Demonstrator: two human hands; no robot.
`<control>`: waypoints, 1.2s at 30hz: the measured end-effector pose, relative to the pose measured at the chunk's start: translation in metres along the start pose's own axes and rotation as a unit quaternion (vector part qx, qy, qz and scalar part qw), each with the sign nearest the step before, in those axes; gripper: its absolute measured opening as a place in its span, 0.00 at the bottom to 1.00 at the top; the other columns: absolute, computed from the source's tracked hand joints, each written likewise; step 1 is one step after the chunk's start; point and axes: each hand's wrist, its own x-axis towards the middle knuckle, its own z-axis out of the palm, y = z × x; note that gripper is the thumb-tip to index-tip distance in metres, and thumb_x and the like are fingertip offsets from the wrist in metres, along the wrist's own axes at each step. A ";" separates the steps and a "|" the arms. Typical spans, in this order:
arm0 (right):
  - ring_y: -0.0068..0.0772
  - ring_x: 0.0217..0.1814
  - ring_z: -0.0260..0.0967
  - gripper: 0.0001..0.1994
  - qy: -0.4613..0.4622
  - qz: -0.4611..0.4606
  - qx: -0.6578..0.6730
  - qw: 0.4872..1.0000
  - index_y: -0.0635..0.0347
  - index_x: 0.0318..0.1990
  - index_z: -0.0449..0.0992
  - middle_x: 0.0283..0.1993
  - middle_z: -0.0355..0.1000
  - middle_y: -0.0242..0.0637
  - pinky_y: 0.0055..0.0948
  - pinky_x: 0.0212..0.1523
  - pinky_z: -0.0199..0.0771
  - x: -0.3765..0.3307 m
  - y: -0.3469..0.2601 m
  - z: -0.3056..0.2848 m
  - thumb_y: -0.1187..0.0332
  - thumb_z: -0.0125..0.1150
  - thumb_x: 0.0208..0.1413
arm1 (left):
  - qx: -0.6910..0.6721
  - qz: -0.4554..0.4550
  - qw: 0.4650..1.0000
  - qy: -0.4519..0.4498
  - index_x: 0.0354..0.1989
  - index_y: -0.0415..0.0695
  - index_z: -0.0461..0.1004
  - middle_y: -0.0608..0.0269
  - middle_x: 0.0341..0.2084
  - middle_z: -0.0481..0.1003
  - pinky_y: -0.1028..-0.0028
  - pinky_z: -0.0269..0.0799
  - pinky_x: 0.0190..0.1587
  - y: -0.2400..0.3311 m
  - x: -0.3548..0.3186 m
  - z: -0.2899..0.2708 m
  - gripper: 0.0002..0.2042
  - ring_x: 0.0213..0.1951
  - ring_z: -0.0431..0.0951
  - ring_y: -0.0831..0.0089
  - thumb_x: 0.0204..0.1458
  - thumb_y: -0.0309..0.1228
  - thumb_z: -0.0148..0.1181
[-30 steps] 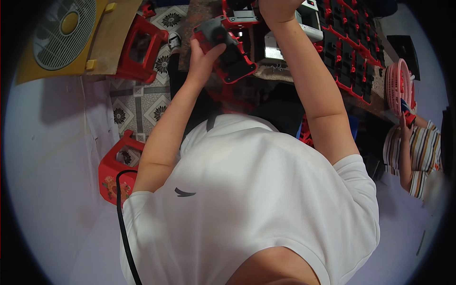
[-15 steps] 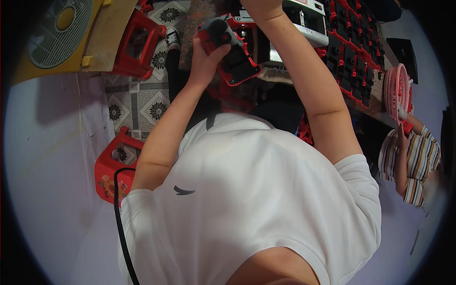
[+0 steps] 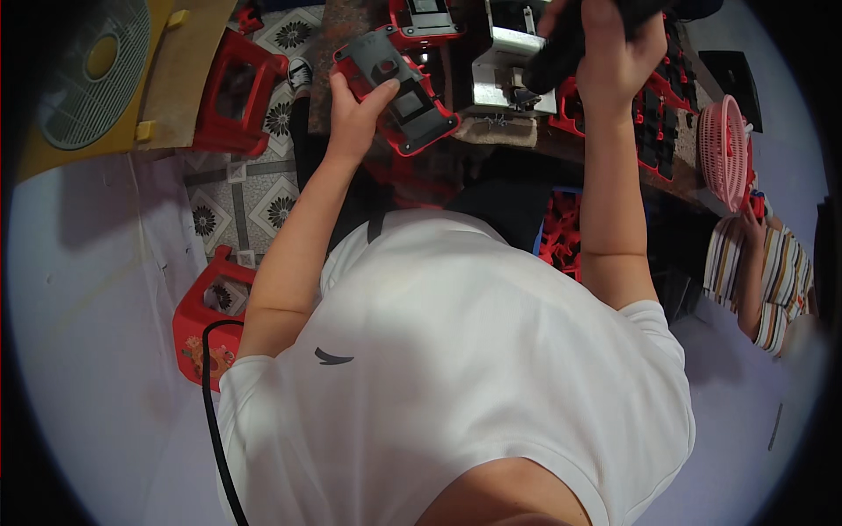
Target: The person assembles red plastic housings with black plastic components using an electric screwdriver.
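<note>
Overhead, both hands grip parts: left hand (image 3: 351,118) holds red-and-grey casing (image 3: 396,88), right hand (image 3: 614,53) black tool (image 3: 561,53).

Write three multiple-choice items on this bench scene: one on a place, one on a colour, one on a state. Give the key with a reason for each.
1. Where is the pink basket?
A. at the right end of the bench
B. on the floor by the left stool
C. in the left hand

2. What colours is the flat part in the left hand?
A. blue and white
B. red and dark grey
C. all yellow

3. What is the right hand doing?
A. lying flat and open on the bench
B. hanging at the person's side
C. gripping a black tool, raised above the bench

Key: 1 A, it sits at the right, near another person's striped sleeve. 2 B, a grey face with red edges. 3 C, fingers are wrapped round the dark body.
</note>
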 end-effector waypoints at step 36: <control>0.19 0.21 0.66 0.20 0.074 -0.113 0.156 0.979 0.60 0.37 0.66 0.26 0.70 0.33 0.21 0.21 0.68 0.021 0.036 0.143 0.50 0.60 0.59 | 0.053 0.007 0.998 0.018 0.52 0.36 0.59 0.55 0.45 0.70 0.70 0.69 0.52 0.000 -0.002 -0.003 0.28 0.47 0.73 0.71 0.47 0.32 0.67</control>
